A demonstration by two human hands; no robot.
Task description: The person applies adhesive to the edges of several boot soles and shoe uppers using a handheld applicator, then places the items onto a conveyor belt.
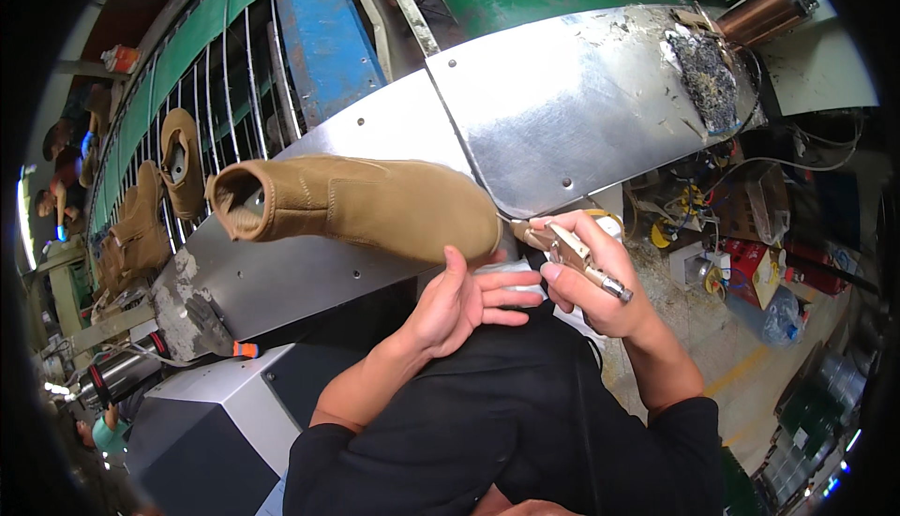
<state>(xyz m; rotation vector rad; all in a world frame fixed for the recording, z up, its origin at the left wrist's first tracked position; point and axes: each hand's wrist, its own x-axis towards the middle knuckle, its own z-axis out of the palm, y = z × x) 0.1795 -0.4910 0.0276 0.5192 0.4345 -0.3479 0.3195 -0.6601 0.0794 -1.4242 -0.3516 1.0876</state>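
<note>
From my seat I see a tan suede ankle boot [361,205] lying on its side across the middle of the view, its open collar to the left and its toe to the right, above a curved sheet-metal counter [572,104]. My left hand [459,305] is under the toe end, thumb up against the boot's lower edge and fingers spread half open toward the right, cupping a pale, whitish piece beneath the toe; I cannot make out what that piece is. My right hand [600,282] sits just right of the toe and is closed around a small metal hand tool [577,255] with a silvery cylindrical end pointing down and right, its tip close to the boot's toe; whether tip and toe touch, I cannot tell. Both forearms come up from black sleeves at the near edge. On the far left, more tan boots [178,155] hang on a wire rack [225,75] beside a green and blue frame. On the far right of the counter lies a patch of dark, crusted residue [708,80], with a copper-coloured cylinder [769,12] just beyond it. Boxes, cables and bags crowd the floor on the right.
</note>
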